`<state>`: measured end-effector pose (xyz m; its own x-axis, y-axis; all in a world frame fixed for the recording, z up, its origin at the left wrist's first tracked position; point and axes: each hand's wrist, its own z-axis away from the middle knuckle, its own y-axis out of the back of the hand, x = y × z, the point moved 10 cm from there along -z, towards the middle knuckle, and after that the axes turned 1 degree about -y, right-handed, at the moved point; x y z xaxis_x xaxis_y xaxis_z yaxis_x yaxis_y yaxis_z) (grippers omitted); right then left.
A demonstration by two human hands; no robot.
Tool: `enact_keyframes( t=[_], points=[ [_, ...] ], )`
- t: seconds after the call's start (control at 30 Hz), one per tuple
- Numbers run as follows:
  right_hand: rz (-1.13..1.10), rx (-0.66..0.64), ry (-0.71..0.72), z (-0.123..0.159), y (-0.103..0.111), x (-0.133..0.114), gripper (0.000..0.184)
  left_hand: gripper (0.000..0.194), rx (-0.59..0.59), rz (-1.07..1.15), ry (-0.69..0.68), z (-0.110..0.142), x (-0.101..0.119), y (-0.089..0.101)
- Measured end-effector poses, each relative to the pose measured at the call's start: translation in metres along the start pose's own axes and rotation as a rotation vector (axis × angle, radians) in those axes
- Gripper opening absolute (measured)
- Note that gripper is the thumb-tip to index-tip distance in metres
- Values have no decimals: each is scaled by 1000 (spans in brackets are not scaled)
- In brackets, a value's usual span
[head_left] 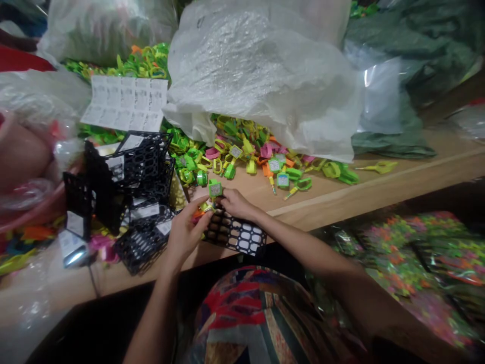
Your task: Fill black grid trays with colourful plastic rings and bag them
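In the middle of the head view, my left hand [187, 226] has thumb and forefinger bent around small yellow and orange plastic pieces [200, 214]. My right hand [238, 204] is closed at the edge of a green toy watch [215, 189] with a square patterned face; its fingertips are partly hidden. Both hands are close together over a black perforated plastic tray [246, 236], which lies at the table's front edge. Beyond my hands, loose toy watches [282, 179] in green, yellow, orange and pink lie spread on the wood.
Black perforated trays [146, 167] with white labels are piled on the left, near a pink basin [26, 167]. A printed label sheet [127, 103] leans behind them. Large plastic bags [261, 76] stand at the back. Bagged colourful pieces [413, 253] lie below the wooden table [420, 164].
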<state>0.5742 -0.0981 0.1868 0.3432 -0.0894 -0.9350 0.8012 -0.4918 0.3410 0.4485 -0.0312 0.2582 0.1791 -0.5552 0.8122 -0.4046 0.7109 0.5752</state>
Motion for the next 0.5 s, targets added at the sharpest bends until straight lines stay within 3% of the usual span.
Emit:
enact_keyframes(
  t=[0.1,0.2,0.27,0.33,0.4,0.5],
  points=[
    [116,-5,56,2,-8,4,30,45,24,-48,-111,-1,10,1],
    [190,-33,188,4,-20,-5,40,66,41,-82,-236,-3,20,2],
    [239,-64,216,4,-25,-10,38,71,-15,-107,-261,-5,21,-3],
    [287,-112,206,5,-22,-12,30,61,-59,-131,-261,-6,20,-6],
    [330,-78,193,10,0,-18,24,53,-55,-140,-255,-7,19,-4],
    [516,150,67,30,66,-23,18,52,-11,-131,-241,-8,16,0]
  ],
)
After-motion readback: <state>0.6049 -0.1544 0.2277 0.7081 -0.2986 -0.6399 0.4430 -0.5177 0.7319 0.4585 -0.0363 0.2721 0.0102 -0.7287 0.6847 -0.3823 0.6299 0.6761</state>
